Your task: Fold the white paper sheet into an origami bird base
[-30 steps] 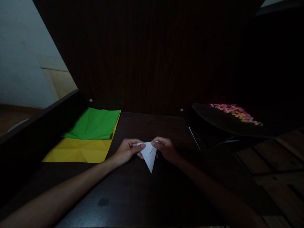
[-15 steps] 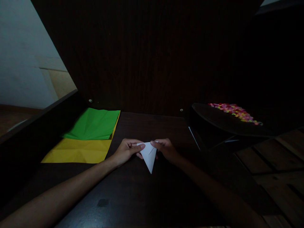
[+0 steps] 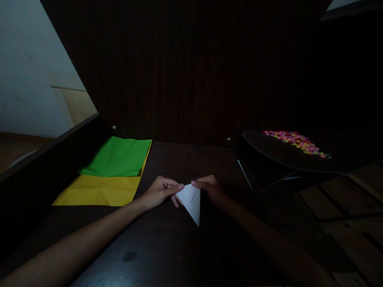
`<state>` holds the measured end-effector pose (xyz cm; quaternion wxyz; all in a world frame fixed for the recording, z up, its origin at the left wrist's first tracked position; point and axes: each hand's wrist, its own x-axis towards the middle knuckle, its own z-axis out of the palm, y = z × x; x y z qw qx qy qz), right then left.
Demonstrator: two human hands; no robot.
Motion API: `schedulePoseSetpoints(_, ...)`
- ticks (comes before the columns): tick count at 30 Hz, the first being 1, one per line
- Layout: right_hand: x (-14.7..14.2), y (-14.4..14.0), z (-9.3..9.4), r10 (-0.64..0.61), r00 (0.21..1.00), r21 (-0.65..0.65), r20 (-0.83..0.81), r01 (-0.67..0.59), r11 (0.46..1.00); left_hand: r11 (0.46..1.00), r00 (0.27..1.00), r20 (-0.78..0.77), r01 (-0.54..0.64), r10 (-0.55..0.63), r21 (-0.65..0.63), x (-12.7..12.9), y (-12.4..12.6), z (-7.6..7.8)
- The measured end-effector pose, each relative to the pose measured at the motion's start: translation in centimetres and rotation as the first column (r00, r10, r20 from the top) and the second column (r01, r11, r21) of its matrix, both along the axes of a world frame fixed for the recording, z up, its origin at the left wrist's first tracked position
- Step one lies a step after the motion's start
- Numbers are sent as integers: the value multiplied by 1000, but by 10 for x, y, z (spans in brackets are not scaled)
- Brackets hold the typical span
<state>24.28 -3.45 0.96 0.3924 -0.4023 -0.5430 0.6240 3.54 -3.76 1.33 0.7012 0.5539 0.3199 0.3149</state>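
A white paper folded into a narrow triangle [image 3: 191, 201] hangs point down over the dark wooden table [image 3: 167, 247]. My left hand [image 3: 160, 192] pinches its upper left corner between thumb and fingers. My right hand [image 3: 211, 189] pinches the upper right corner. Both forearms reach in from the bottom of the view. The scene is dim.
A green paper sheet [image 3: 118, 156] lies on a yellow sheet [image 3: 97, 191] at the table's left. A dark panel rises behind the table. To the right a dark tray [image 3: 278, 153] carries several small coloured pieces [image 3: 296, 140]. Wooden floor shows at the far right.
The folded white paper has turned and dropped slightly; its tip now points lower and further right. Both hands kept their grip and shifted a little.
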Motion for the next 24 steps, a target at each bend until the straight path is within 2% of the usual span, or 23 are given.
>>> schedulePoseSetpoints(3,-2,1,0,-43,999,-70,-27,41,997,998,998,-14,55,-55,16,0,0,3)
schedulePoseSetpoints(6,-2,1,-1,-58,998,-123,-39,52,991,998,999,-4,48,-48,32,0,-1,4)
schedulePoseSetpoints(15,0,3,1,-30,991,102,134,17,995,998,999,-31,-10,12,62,2,-1,-1)
schedulePoseSetpoints(19,0,4,2,-35,988,131,150,16,991,998,999,-4,-38,39,44,3,-2,-4)
schedulePoseSetpoints(24,2,3,1,-41,989,95,143,27,995,998,999,-7,-51,51,40,3,-2,-3)
